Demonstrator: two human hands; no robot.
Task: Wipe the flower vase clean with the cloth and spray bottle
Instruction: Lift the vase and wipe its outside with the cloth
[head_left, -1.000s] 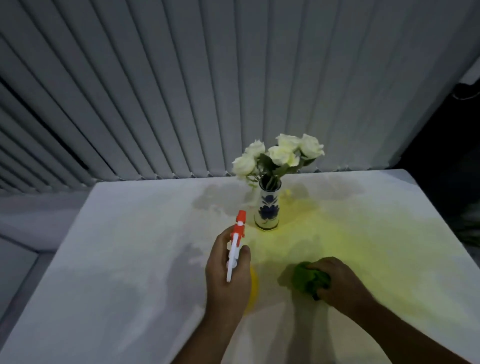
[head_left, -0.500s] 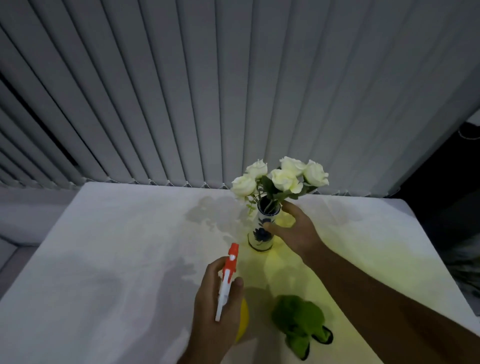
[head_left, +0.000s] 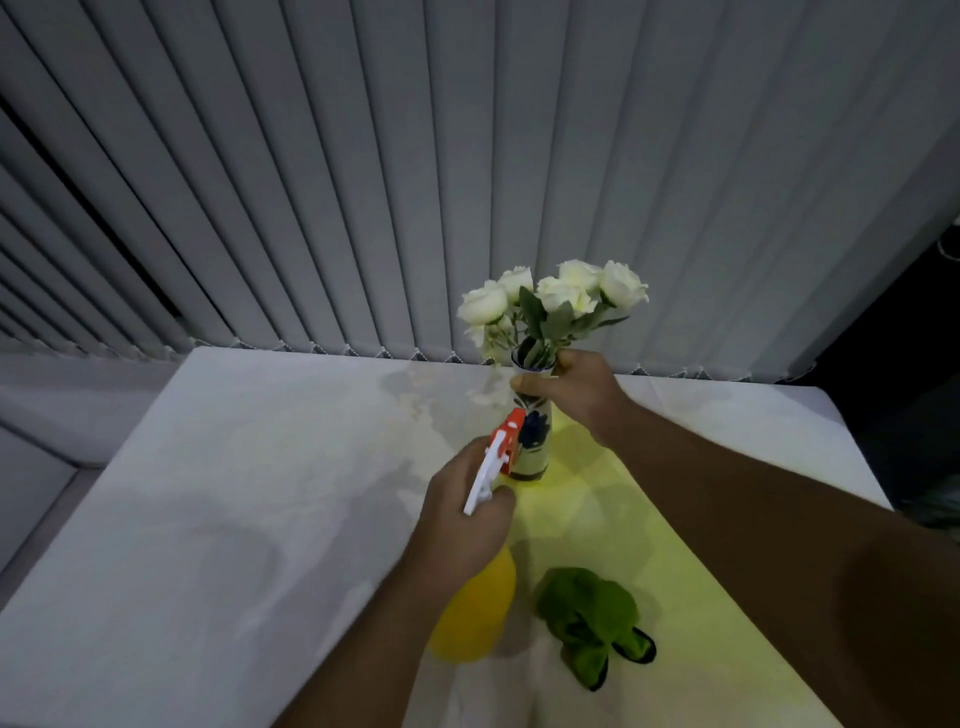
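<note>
Right now your right hand (head_left: 571, 389) is wrapped around the neck of the flower vase (head_left: 532, 441), thumb across the front just under the rim, while the vase stands upright on the counter (head_left: 260, 467) near its far edge. White roses (head_left: 550, 299) rise out of the vase above your fingers, in front of the grey vertical blinds (head_left: 467, 156). Your left hand (head_left: 462, 514) is closed around the neck of the spray bottle (head_left: 475, 618), with the yellow body hanging below your palm and the white-and-orange trigger head pointing at the blue flower painted on the vase; the nozzle sits just beside the vase, and you cannot tell from this view whether they touch. Whether your finger is pressing the trigger also cannot be told. The green cloth (head_left: 592, 618) lies crumpled on the counter, just right of the bottle's body and below your right forearm, with neither hand on it. A yellow glow falls on the counter around the vase and cloth.
</note>
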